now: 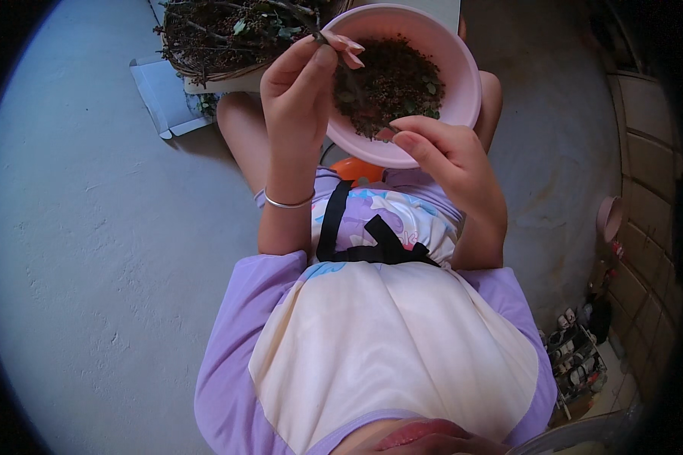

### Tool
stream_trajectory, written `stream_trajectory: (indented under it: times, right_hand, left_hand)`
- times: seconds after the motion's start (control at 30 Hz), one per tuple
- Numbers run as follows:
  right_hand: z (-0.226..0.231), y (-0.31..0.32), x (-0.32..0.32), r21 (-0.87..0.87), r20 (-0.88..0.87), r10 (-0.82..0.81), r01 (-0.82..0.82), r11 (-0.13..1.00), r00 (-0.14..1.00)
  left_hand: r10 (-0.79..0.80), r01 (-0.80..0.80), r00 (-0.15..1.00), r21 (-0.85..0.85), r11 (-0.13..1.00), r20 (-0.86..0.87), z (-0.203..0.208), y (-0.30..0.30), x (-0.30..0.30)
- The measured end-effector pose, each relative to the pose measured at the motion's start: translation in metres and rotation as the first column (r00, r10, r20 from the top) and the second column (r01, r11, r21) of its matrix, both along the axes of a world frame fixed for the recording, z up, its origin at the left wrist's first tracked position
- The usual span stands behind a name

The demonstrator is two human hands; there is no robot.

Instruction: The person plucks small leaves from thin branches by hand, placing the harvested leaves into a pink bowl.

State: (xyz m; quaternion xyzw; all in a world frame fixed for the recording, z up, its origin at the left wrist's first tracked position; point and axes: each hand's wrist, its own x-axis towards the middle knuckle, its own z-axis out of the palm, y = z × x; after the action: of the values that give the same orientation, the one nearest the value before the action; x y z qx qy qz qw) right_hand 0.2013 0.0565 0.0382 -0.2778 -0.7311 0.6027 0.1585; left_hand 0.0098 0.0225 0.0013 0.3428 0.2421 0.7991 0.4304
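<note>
My left hand (302, 89) is raised at the near edge of a wicker basket, pinching a thin twig (305, 18) between thumb and forefinger. The twig slants up and left over the basket's heap. Over the near rim of a pink basin (463, 95), my right hand (451, 155) is closed with thumb and forefinger together. Something small and dark reddish shows at those fingertips, too unclear to name. Inside the basin lies a pile of small dark reddish-brown berries (398, 72) mixed with green leaves.
The wicker basket (239, 73), full of berry-bearing branches (212, 34), stands at the far left on a pale support. A white open box (163, 95) lies beside it on the grey floor (91, 227). Something orange (357, 170) sits below the basin. A rack of shoes (577, 356) stands at right.
</note>
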Motion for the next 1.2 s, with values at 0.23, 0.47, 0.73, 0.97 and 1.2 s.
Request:
stream_trajectory:
  times: [0.23, 0.47, 0.73, 0.97, 1.2]
  right_hand:
    - [-0.005, 0.002, 0.000, 0.077, -0.031, -0.052, 0.055, 0.995, 0.998]
    - [-0.015, 0.005, -0.001, -0.014, -0.047, -0.103, 0.103, 0.995, 0.994]
    - [-0.027, 0.016, 0.008, -0.272, -0.118, -0.230, 0.191, 0.943, 0.966]
    - [-0.022, 0.010, 0.013, -0.336, -0.178, -0.132, 0.066, 0.940, 0.975]
    - [-0.012, 0.001, 0.006, -0.480, -0.192, -0.096, -0.008, 0.878, 0.977]
  left_hand:
    - [0.037, -0.039, 0.999, -0.063, 0.997, -0.039, 0.004, -0.002, 0.004]
    - [0.022, -0.026, 0.998, -0.075, 0.997, -0.059, -0.003, 0.009, 0.002]
    - [-0.050, 0.052, 0.996, -0.030, 0.998, 0.075, -0.020, 0.027, -0.001]
    - [-0.089, 0.081, 0.988, 0.067, 0.994, 0.122, -0.017, 0.029, -0.002]
    - [-0.038, 0.032, 0.998, 0.126, 0.991, 0.043, -0.006, 0.020, 0.000]
